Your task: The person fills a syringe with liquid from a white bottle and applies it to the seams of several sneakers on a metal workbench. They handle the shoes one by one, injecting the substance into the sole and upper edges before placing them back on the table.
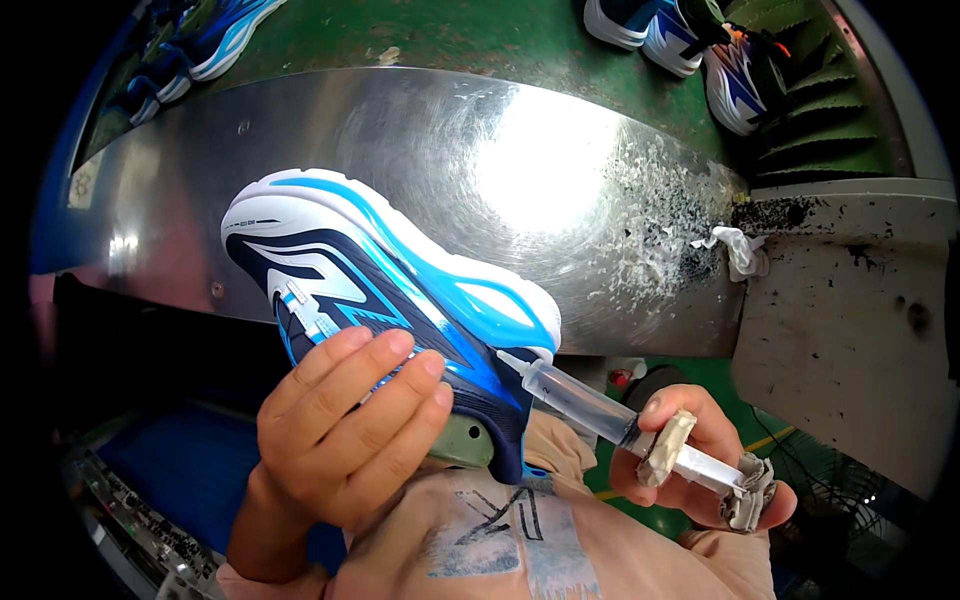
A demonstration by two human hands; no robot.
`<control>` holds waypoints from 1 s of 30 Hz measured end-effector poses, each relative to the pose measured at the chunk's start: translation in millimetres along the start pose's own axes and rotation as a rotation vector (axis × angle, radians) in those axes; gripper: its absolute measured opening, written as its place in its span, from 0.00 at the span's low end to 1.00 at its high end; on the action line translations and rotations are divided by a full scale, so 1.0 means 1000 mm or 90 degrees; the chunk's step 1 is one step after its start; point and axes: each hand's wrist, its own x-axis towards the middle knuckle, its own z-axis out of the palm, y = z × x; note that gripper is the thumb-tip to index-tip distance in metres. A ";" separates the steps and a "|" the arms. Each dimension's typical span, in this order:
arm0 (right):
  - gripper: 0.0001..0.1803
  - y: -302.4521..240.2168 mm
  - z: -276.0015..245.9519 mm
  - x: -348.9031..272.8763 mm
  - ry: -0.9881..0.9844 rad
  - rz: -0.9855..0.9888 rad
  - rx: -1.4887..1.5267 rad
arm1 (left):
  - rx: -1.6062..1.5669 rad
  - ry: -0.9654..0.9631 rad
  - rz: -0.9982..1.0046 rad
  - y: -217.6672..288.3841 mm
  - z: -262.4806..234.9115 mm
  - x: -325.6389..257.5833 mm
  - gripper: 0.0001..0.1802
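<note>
A navy, white and bright blue running shoe (400, 285) lies tilted on its side, its white and blue sole toward the far side. My left hand (355, 425) is wrapped over the shoe's upper near the opening, fingers lying across it. A green shoe last (465, 440) shows in the opening. My right hand (690, 440) grips a clear plastic syringe (580, 400), thumb behind the plunger. Its flange and plunger end are wrapped in pale and grey padding. The nozzle tip touches or nearly touches the shoe at the seam between sole and upper, near the heel.
A shiny metal worktop (400, 130) carries dried white residue at its right. Crumpled white tissue (743, 252) sits by a stained grey panel (850, 330). Beyond, a green conveyor (440, 40) bears more shoes (735, 85) at right and others (230, 40) at left.
</note>
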 end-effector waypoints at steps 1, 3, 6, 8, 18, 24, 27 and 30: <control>0.71 0.001 -0.006 0.000 -0.013 -0.008 0.019 | 0.000 -0.014 0.014 -0.002 -0.002 0.002 0.09; 0.70 0.010 -0.024 0.007 -0.067 -0.063 0.101 | -0.001 -0.036 0.005 -0.003 -0.003 0.010 0.10; 0.68 0.015 -0.040 0.009 -0.054 -0.069 0.157 | 0.000 -0.085 0.001 -0.004 -0.008 0.023 0.14; 0.69 0.012 -0.046 0.010 -0.022 -0.028 0.151 | 0.010 -0.115 0.002 -0.005 -0.011 0.030 0.16; 0.72 0.042 -0.075 0.010 -0.141 -0.100 0.380 | 0.030 -0.235 0.020 -0.012 -0.012 0.060 0.26; 0.66 0.023 -0.055 0.006 0.073 0.062 0.211 | 0.059 -0.278 0.083 -0.020 -0.008 0.087 0.27; 0.57 0.029 -0.060 0.007 0.011 0.090 0.271 | 0.077 -0.305 0.140 -0.029 -0.001 0.105 0.33; 0.60 0.040 -0.063 0.010 -0.039 0.002 0.414 | 0.093 -0.335 0.218 -0.033 0.007 0.123 0.37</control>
